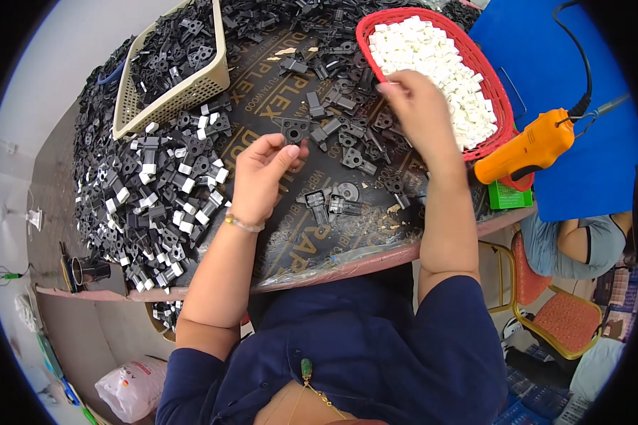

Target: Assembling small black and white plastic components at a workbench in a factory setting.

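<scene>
Between the thumb and fingers of my left hand (pixel 259 173) is a black plastic fitting (pixel 295 129) with a flat, holed flange, held above the table. My right hand (pixel 422 113) hovers at the near left rim of a red basket (pixel 505 106) full of small white plastic pieces (pixel 425 53). Its fingers are curled together, and whatever they may pinch is hidden. Loose black fittings (pixel 351 131) lie between my hands. Closer to me, two black fittings (pixel 329 205) rest by a round black disc (pixel 347 190).
Black fittings with white ends (pixel 156 191) are heaped at the left. A cream basket (pixel 174 92) of black parts stands behind them. An orange electric screwdriver (pixel 528 149) with a cord lies right of the red basket, above a green box (pixel 509 196). Another person (pixel 581 244) sits far right.
</scene>
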`<action>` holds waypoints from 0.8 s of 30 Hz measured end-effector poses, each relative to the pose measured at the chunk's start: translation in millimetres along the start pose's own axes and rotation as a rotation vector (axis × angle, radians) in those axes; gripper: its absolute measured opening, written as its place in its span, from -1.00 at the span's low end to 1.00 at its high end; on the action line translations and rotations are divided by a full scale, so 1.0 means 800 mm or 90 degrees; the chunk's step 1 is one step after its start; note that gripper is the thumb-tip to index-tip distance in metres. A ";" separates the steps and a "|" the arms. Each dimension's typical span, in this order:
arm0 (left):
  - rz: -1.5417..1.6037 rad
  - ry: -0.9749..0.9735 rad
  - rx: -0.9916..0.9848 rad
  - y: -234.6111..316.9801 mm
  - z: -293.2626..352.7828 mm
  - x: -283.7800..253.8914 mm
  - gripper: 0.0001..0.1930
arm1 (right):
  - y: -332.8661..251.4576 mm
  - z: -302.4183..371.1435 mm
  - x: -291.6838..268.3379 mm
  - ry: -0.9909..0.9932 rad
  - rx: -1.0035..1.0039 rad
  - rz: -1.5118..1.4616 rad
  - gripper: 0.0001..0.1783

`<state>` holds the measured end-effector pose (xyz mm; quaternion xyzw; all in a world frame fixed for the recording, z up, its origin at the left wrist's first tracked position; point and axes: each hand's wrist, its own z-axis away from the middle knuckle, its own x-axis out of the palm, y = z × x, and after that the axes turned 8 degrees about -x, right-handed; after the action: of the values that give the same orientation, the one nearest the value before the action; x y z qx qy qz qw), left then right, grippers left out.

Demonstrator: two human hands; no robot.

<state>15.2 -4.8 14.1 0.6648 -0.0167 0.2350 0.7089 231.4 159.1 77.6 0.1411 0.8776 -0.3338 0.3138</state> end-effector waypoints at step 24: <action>0.316 -0.026 -0.071 -0.025 -0.041 -0.055 -0.56 | -0.245 -0.098 0.140 -0.410 -0.360 -0.306 -0.14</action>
<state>-26.5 12.4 -23.3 0.6046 -0.2071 0.3869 0.6647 20.8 72.0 148.6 -0.2661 0.8001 -0.1723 0.5092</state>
